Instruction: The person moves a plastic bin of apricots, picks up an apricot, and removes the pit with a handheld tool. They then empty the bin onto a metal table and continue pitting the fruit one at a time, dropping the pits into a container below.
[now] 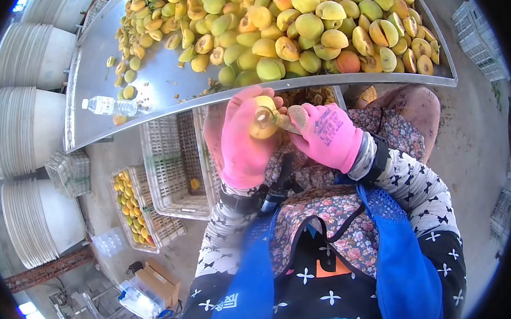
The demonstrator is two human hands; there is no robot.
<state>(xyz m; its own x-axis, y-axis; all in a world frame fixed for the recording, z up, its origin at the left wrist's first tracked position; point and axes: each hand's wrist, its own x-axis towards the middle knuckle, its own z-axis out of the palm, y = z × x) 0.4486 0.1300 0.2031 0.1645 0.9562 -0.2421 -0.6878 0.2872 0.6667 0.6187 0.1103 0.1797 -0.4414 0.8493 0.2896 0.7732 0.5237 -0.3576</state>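
In a pink glove, my left hand point(243, 141) is closed around a cut yellow peach point(259, 127), its open face and pit hollow turned toward my right hand. My right hand point(329, 136), also in a pink glove, grips a small metal pitting tool point(286, 123) whose end meets the cut face of the fruit. Its exact tip shape is hard to make out. Both hands are over my lap, just below the near edge of the metal table point(176, 107). A large heap of yellow-green peaches point(309, 26), many of them cut, lies on that table.
A clear plastic bottle point(107, 105) lies at the table's left. Below stand a plastic crate point(164, 141) with a little fruit and another crate point(164, 238) full of peaches. Stacked white tubs point(25, 129) line the left side; more crates point(480, 40) stand at right.
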